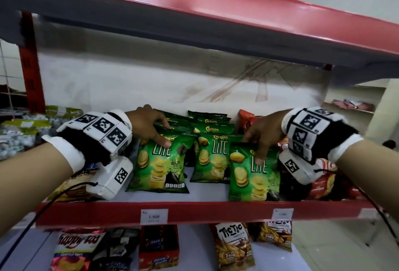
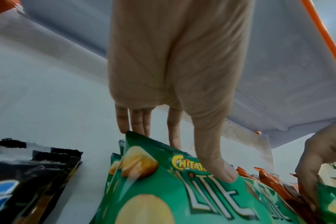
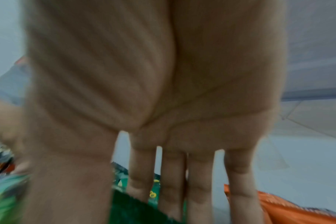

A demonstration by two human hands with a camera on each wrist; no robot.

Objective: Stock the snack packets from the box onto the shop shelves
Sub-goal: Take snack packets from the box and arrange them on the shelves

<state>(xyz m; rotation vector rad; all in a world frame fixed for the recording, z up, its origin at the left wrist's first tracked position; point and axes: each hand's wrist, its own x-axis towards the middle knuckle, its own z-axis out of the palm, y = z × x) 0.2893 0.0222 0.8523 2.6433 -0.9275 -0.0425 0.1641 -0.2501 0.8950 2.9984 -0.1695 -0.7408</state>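
Standing on the red-edged shelf (image 1: 194,212), three green packets are lined up in front, the left hand (image 1: 146,123) pinching the leftmost packet (image 1: 159,162) by its top and the right hand (image 1: 263,132) pinching the rightmost packet (image 1: 252,173), orange packets (image 1: 321,182) lying beside it.

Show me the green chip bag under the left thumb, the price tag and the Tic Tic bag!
green chip bag (image 1: 160,162), head view, front.
price tag (image 1: 154,216), head view, middle.
Tic Tic bag (image 1: 234,247), head view, front.
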